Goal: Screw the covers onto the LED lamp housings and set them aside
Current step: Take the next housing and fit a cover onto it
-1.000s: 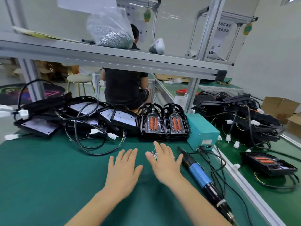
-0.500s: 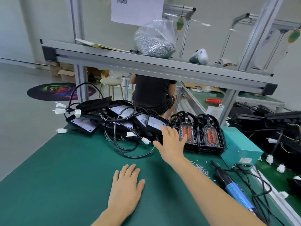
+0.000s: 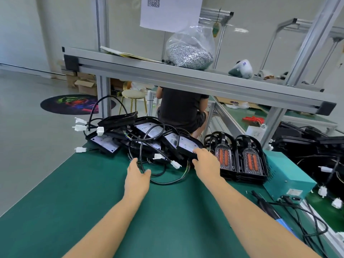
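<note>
On a green desk [image 3: 78,211], seen from the single head camera looking forward and down, two bare forearms reach away from the viewer toward a heap of black LED lamp housings [image 3: 141,138] tangled with black cables and white plug connectors [image 3: 100,130]. The right hand [image 3: 205,162] grips the near edge of the nearest housing [image 3: 187,145], thumb underneath and fingers over its pale inner plate. The left hand [image 3: 137,175] lies just beside the loose cables [image 3: 160,175], fingers relaxed and slightly spread, holding nothing, its fingertips at a cable loop.

Just right of the heap stand two stacks of black covers [image 3: 236,159] with orange lenses, upright against each other and touching a teal metal box [image 3: 287,176] that bears a small label too blurred to read. A blue-handled electric screwdriver [image 3: 275,215] lies near the right edge of the desk with its cord.

Above, a grey aluminium shelf [image 3: 186,75] carries a clear bag of silver screws [image 3: 189,49]. A white sheet [image 3: 170,12] hangs over it, printed with a QR code; no words can be read. Behind the desk a person in a black shirt [image 3: 181,108] sits facing away, beside a round stool [image 3: 133,95].
</note>
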Action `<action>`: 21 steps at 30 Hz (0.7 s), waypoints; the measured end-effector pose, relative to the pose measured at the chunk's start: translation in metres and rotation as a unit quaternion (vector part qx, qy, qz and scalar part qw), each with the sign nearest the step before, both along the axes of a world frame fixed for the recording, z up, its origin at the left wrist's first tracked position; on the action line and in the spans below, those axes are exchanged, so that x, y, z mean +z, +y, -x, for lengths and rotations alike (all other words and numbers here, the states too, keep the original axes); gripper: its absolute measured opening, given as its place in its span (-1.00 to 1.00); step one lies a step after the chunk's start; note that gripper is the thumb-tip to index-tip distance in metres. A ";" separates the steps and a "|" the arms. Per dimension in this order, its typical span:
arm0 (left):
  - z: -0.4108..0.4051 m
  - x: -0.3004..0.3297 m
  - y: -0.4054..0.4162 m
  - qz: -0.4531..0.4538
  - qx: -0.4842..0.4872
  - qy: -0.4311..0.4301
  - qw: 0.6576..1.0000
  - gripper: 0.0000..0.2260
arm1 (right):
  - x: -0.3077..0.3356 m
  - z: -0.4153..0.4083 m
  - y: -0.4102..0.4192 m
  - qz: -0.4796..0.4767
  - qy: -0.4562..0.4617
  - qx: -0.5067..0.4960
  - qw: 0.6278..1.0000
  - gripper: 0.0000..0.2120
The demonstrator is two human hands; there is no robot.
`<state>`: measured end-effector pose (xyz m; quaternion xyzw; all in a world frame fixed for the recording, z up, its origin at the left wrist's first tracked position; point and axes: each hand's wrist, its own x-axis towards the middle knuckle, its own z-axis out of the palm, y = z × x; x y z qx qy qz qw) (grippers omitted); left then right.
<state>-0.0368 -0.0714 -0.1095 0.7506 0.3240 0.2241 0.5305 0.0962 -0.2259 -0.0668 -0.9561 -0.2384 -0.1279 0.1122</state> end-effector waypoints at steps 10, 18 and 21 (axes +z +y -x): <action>-0.032 0.015 0.011 0.122 0.001 -0.102 0.987 -0.75 | -0.002 -0.009 0.002 0.017 -0.056 -0.006 0.998 -0.72; -0.024 0.017 -0.002 0.106 -0.005 -0.143 0.984 -0.80 | 0.002 -0.011 0.000 0.016 -0.053 0.040 0.998 -0.77; -0.015 0.020 -0.008 0.107 -0.026 -0.152 0.982 -0.82 | -0.001 -0.008 -0.002 0.005 -0.055 0.046 0.997 -0.77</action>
